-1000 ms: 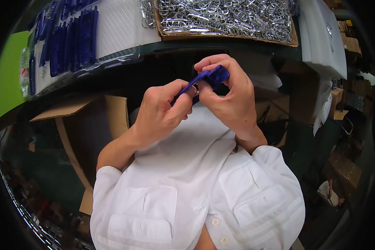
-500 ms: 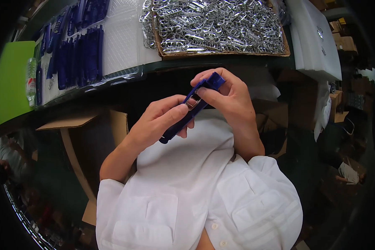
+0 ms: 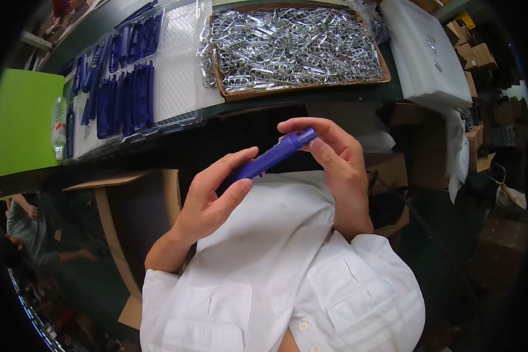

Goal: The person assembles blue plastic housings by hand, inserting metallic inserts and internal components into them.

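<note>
A dark blue, tube-like plastic part [image 3: 270, 155] lies aslant in front of my white shirt, its smooth rounded side up and its narrow end to the upper right. My left hand [image 3: 208, 193] grips the lower left end between thumb and fingers. At the narrow end, my right hand [image 3: 343, 161] has its index finger over the top and its thumb beneath. The hollow side of the part is turned away, so the metal piece inside cannot be seen. Beyond my hands, on the bench, a shallow cardboard box [image 3: 308, 88] holds a heap of shiny metal clips.
Left of the box, a clear plastic tray [image 3: 179, 76] bears several blue parts [image 3: 123, 100]. A plastic bottle [image 3: 59, 126] lies by a green board [image 3: 23, 126]. White foam sheets [image 3: 425, 64] are stacked at right. An opened carton [image 3: 102, 217] stands below the bench; another person [image 3: 29, 229] is far left.
The blue part has been rolled over: its open side with the metal piece showed before, and now its rounded back faces up. Both hands have shifted slightly, with fingers spread wider.
</note>
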Available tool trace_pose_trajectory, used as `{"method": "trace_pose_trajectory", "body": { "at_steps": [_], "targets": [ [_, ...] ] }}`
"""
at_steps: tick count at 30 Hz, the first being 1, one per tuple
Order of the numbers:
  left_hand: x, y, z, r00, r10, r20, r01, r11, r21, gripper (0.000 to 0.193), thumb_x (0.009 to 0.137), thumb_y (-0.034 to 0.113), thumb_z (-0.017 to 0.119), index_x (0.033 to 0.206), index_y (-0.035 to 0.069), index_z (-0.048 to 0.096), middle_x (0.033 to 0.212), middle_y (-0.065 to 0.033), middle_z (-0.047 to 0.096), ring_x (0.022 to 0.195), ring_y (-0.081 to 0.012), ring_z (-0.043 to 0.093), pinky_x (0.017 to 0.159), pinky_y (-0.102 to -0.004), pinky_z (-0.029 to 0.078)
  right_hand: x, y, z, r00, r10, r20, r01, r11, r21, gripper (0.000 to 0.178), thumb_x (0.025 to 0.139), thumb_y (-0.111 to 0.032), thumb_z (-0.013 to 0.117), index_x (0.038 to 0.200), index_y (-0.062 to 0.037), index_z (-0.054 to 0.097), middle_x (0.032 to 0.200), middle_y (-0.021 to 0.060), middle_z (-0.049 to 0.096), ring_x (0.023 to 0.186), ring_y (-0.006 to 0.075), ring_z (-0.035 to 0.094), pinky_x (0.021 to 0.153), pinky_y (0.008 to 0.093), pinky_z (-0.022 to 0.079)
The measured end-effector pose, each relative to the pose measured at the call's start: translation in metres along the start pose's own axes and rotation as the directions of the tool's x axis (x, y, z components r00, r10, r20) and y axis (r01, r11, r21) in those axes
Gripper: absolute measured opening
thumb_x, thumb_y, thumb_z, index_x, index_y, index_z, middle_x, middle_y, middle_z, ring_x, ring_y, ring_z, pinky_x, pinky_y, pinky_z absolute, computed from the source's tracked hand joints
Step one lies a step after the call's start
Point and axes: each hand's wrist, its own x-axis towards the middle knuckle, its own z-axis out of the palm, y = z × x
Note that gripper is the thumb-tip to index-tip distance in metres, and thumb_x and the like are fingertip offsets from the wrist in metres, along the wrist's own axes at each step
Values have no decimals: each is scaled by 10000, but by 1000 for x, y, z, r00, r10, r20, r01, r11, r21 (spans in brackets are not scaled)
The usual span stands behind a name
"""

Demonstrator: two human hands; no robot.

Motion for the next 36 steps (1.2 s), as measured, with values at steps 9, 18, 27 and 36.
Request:
{"method": "trace_pose_trajectory", "body": {
  "at_steps": [9, 18, 27, 36],
  "targets": [
    [-2, 13, 17, 810, 587, -25, -468, 671, 575, 712, 730, -45, 886, 1389, 13, 621, 1181, -185, 749, 1055, -281, 732, 900, -348, 592, -22, 7, -11, 988, -117, 104, 94, 974, 208, 544, 1007, -86, 700, 1489, 59, 493, 1407, 274, 620, 1274, 266, 644, 1091, 390, 518],
    [3, 8, 10, 792, 611, 12, -526, 671, 522, 702, 727, -43, 897, 1377, 17, 636, 1170, -183, 751, 1047, -288, 744, 893, -357, 607, -38, 4, -1, 985, -169, -12, 169, 969, 178, 563, 980, -41, 726, 1485, 60, 499, 1382, 295, 631, 1253, 285, 666, 1073, 395, 546],
    [5, -7, -9, 806, 589, 59, -541, 692, 478, 605, 784, -31, 884, 1338, 11, 643, 1211, -194, 717, 1030, -303, 752, 864, -362, 645, -50, 0, 8, 960, -251, -121, 258, 965, 46, 580, 948, -73, 786, 1457, 41, 532, 1346, 282, 659, 1238, 305, 679, 1041, 407, 583],
    [13, -16, -13, 832, 552, 60, -519, 734, 438, 600, 793, -15, 882, 1344, 8, 645, 1196, -201, 724, 1030, -312, 754, 871, -361, 644, -53, 1, 12, 945, -270, -183, 260, 962, -78, 587, 927, -105, 822, 1432, 29, 555, 1324, 274, 677, 1205, 282, 701, 1023, 404, 597]
  ]
}}
